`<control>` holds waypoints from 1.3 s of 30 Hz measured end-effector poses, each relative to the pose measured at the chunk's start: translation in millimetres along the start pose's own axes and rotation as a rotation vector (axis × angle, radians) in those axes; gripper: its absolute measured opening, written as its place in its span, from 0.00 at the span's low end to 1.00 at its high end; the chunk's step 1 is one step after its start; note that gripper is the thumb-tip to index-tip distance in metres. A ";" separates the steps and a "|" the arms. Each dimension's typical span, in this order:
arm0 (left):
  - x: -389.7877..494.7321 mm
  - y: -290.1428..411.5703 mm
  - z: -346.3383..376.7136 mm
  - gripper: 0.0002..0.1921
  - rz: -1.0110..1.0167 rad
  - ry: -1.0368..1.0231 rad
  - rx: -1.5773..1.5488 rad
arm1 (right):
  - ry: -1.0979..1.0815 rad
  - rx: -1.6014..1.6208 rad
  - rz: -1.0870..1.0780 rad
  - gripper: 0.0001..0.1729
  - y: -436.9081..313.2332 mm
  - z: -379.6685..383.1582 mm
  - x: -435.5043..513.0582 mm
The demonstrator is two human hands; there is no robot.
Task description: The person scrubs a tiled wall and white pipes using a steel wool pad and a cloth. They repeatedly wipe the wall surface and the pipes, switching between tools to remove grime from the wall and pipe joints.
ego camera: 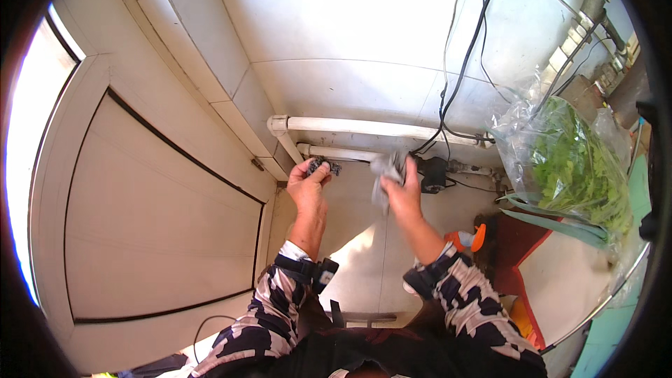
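Observation:
My left hand (308, 184) pinches a dark, curly scouring pad (331, 168), which looks like steel wool, between thumb and fingers. To its right, my right hand (403, 191) grips a crumpled grey cloth (386, 173); motion blurs it, so its exact material is unclear. The two hands are apart, raised in front of the white pipes along the wall. Below them lies the tiled floor (362, 273), with a patch of sunlight on it.
A pale panelled door (168, 220) stands on the left. White pipes (367, 127) run along the tiled wall, with a dark pump (433, 174) and hanging black cables (470, 47). At right are a clear plastic bag of leafy greens (572, 163), a red-edged box (517, 252) and an orange-capped bottle (467, 240).

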State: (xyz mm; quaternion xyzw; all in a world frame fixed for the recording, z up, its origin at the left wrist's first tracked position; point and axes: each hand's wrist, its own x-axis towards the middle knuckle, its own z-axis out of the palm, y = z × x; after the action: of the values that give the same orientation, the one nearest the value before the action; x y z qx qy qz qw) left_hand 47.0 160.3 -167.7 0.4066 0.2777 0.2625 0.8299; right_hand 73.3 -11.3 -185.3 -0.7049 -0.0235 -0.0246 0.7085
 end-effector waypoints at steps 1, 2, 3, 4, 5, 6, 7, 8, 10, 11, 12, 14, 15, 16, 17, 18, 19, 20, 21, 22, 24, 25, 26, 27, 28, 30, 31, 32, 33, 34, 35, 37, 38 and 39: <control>0.2 -4.3 -2.6 0.12 -0.034 0.000 -0.010 | 0.028 0.003 -0.163 0.35 -9.9 4.9 18.9; 0.4 -8.3 -4.5 0.12 -0.064 -0.032 -0.030 | 0.082 0.012 -0.187 0.35 -19.9 9.3 39.2; 0.2 -11.6 -6.5 0.12 -0.077 -0.045 -0.028 | 0.086 0.052 -0.354 0.35 -28.5 14.6 61.6; -0.4 -14.5 -8.6 0.12 -0.086 -0.060 -0.025 | 0.177 -0.029 -0.374 0.36 -35.1 19.5 85.6; 0.1 -17.1 -10.2 0.12 -0.093 -0.086 -0.029 | 0.219 -0.096 -0.523 0.37 -38.9 22.2 108.0; 1.4 -18.0 -13.7 0.12 -0.111 -0.127 -0.032 | 0.328 -0.233 -0.550 0.37 -39.3 24.9 129.5; 3.6 -19.0 -16.3 0.12 -0.117 -0.138 -0.015 | 0.413 -0.363 -0.625 0.38 -37.4 27.2 149.3; 6.9 -19.1 -19.5 0.13 -0.128 -0.136 0.005 | 0.497 -0.487 -0.716 0.39 -32.2 30.1 163.9; 15.1 -18.1 -25.5 0.13 -0.161 -0.126 0.037 | 0.585 -0.551 -0.711 0.39 -17.9 44.5 183.7; 19.9 -16.6 -28.0 0.12 -0.149 -0.154 0.035 | 0.623 -0.560 -0.635 0.40 -12.4 51.4 191.1; 23.6 -15.3 -29.9 0.12 -0.135 -0.183 0.031 | 0.661 -0.512 -0.744 0.34 -9.3 58.2 197.2; 30.4 -12.2 -32.7 0.11 -0.146 -0.227 0.003 | 0.708 -0.606 -0.859 0.30 -14.7 66.9 210.7; 32.6 -10.9 -33.2 0.11 -0.156 -0.247 0.023 | 0.723 -0.634 -0.883 0.27 -23.2 68.9 217.2; 34.0 -9.0 -34.5 0.11 -0.164 -0.272 0.040 | 0.769 -0.598 -0.989 0.26 -36.9 70.2 226.9; 35.0 -7.4 -35.0 0.11 -0.169 -0.300 0.057 | 0.794 -0.584 -1.021 0.25 -53.1 68.6 235.2; 35.9 -5.5 -36.0 0.12 -0.175 -0.328 0.070 | 0.803 -0.594 -1.077 0.26 -69.9 66.5 241.5; 36.6 -3.6 -36.7 0.12 -0.164 -0.341 0.082 | 0.811 -0.599 -1.118 0.27 -86.9 64.0 246.7; 37.9 -1.6 -37.6 0.12 -0.154 -0.352 0.094 | 0.788 -0.627 -1.195 0.29 -104.0 59.9 251.4; 38.4 0.2 -38.7 0.12 -0.143 -0.372 0.093 | 0.755 -0.676 -1.203 0.30 -119.7 54.6 255.5; 40.0 1.9 -39.4 0.12 -0.151 -0.351 0.116 | 0.749 -0.677 -1.254 0.31 -134.1 49.4 260.3; 41.1 4.4 -40.9 0.13 -0.160 -0.344 0.126 | 0.776 -0.693 -1.356 0.29 -144.5 37.9 260.2; 40.7 5.0 -41.2 0.13 -0.180 -0.318 0.135 | 0.774 -0.765 -1.285 0.28 -142.7 32.4 258.6; 40.1 5.2 -40.8 0.13 -0.199 -0.314 0.127 | 0.784 -0.720 -1.248 0.27 -133.8 28.3 254.6; 38.8 4.9 -40.2 0.13 -0.202 -0.345 0.118 | 0.802 -0.665 -1.142 0.25 -117.5 24.6 246.4; 36.6 4.2 -39.2 0.13 -0.213 -0.355 0.117 | 0.797 -0.567 -0.987 0.26 -95.4 25.1 236.9; 32.9 2.7 -36.5 0.13 -0.224 -0.375 0.113 | 0.867 -0.429 -0.714 0.29 -53.8 29.6 224.5; 31.1 2.1 -35.2 0.13 -0.229 -0.383 0.112 | 0.888 -0.431 -0.671 0.30 -38.3 30.9 223.6; 29.9 1.7 -34.2 0.13 -0.227 -0.396 0.103 | 0.900 -0.399 -0.544 0.32 -26.7 33.7 224.3; 28.8 1.7 -33.6 0.13 -0.225 -0.387 0.105 | 0.915 -0.346 -0.391 0.33 -20.6 36.4 226.8; 28.5 1.7 -33.5 0.13 -0.218 -0.387 0.097 | 0.918 -0.390 -0.431 0.34 -20.5 38.6 231.4; 28.4 1.7 -33.6 0.13 -0.217 -0.372 0.104 | 0.931 -0.416 -0.445 0.35 -26.4 39.5 237.5; 29.8 1.8 -34.8 0.13 -0.201 -0.367 0.079 | 0.936 -0.509 -0.496 0.38 -51.4 39.1 248.8; 30.8 1.7 -35.9 0.13 -0.199 -0.353 0.073 | 0.923 -0.581 -0.531 0.39 -66.8 37.9 251.8; 31.6 1.1 -37.0 0.13 -0.188 -0.355 0.072 | 0.912 -0.675 -0.586 0.40 -81.9 37.3 253.2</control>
State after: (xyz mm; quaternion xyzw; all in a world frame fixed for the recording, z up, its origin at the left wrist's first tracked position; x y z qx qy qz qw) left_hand 44.2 201.4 -193.7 0.4480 0.1727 0.0979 0.8717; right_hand 320.5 25.2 -86.2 -0.7723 0.0974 -0.5209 0.3502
